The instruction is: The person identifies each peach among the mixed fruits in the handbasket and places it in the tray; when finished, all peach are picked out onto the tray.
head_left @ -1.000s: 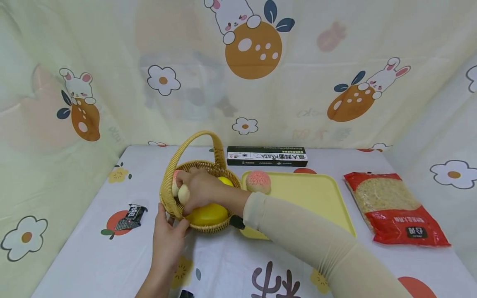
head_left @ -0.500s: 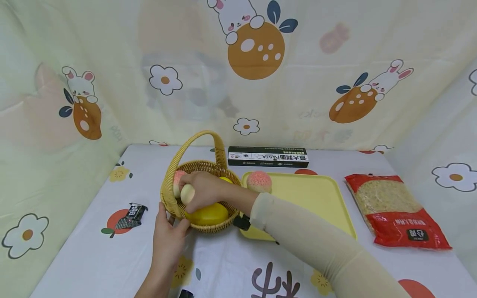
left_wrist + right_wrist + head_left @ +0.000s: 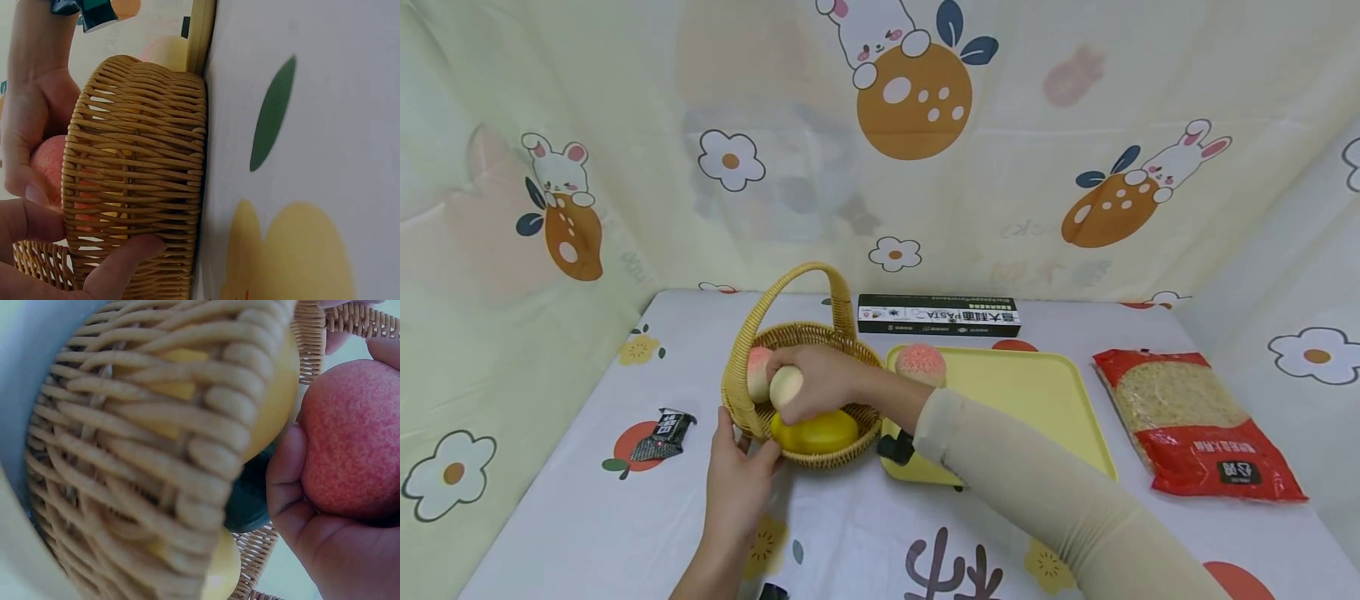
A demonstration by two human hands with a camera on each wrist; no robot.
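My right hand [image 3: 820, 379] grips a pink-and-cream peach [image 3: 356, 437] over the wicker basket [image 3: 865, 342]. In the head view this fruit's pale side shows. Another peach [image 3: 758, 375] lies at the basket's left, by the handle. A large yellow fruit [image 3: 820, 433] lies at the near side, under my right hand. Through the gap beside the rim, the right wrist view shows a dark green thing [image 3: 253, 500] and a second yellow fruit [image 3: 226, 569]. My left hand [image 3: 741, 467] holds the basket's left near side, its thumb against the woven wall [image 3: 137, 175].
To the right is a yellow tray [image 3: 1007, 417] with a peach [image 3: 921, 365] at its far left corner. Behind stands a black-and-white pasta box [image 3: 938, 317]. A red-ended bag of grain-like food [image 3: 1202, 425] lies far right, a small black packet [image 3: 665, 435] at left.
My right hand has drawn a little to the right with the peach in its grip, and more of the peach at the basket's left shows. My left hand stays on the basket.
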